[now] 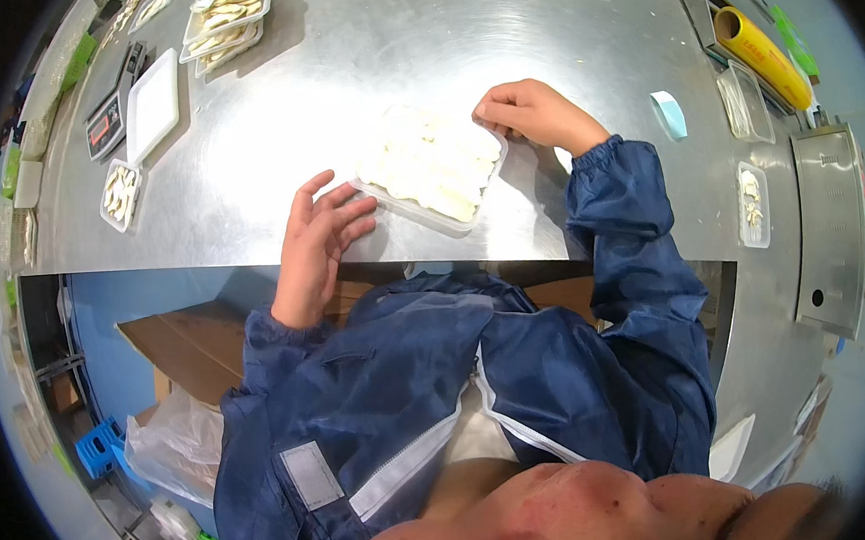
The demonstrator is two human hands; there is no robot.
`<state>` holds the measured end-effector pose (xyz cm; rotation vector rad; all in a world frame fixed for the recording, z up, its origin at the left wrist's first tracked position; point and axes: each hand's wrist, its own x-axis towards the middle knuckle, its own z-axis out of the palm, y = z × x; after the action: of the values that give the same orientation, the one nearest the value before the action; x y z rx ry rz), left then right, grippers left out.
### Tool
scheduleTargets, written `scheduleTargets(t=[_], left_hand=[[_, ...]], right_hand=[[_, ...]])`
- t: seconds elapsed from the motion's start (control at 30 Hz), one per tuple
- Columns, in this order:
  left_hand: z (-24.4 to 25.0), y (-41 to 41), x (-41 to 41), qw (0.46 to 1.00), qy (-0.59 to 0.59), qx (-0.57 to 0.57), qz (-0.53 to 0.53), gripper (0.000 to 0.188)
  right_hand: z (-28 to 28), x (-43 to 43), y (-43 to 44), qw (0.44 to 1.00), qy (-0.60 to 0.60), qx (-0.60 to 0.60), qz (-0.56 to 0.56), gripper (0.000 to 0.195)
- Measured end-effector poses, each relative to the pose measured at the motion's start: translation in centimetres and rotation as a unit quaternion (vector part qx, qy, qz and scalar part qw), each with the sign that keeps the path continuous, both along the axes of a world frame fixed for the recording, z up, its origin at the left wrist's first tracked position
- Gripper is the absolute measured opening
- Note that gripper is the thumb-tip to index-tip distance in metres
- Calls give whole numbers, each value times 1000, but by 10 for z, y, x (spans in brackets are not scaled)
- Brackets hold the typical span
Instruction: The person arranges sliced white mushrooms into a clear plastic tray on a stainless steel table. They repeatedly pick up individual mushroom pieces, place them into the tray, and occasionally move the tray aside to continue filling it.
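Observation:
Before me a clear plastic tray (454, 228) lies on the steel table, filled with pale sliced food pieces (433, 168). Strong glare washes out its far side. My left hand (327, 236) is at the tray's near left corner with its fingers apart; some fingertips are at the rim, and I cannot tell whether they press on it. My right hand (538, 116) has its fingers curled, with thumb and forefinger closed at the far right corner of the rim. The palm side of that hand is hidden.
Stacked filled trays (227, 28), a digital scale (107, 116), a white tray (152, 107) and a small filled tray (121, 195) are on the left. On the right are a blue-white piece (669, 115), a yellow film roll (762, 57), a clear container (746, 103) and a steel machine (828, 227).

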<state>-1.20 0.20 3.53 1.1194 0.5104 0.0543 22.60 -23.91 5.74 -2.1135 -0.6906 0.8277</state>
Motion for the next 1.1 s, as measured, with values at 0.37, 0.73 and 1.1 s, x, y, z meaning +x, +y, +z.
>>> scheduleTargets(t=[0.37, 0.73, 1.1], left_hand=[[2, 11, 52, 999, -8, -19, -33, 61], [5, 9, 82, 998, -18, -7, -56, 61], [4, 12, 99, 998, -20, 10, -63, 59]], right_hand=[[2, 33, 20, 994, 94, 11, -54, 25], [6, 31, 14, 990, 99, -26, -94, 28], [2, 34, 5, 987, 112, -1, -116, 24]])
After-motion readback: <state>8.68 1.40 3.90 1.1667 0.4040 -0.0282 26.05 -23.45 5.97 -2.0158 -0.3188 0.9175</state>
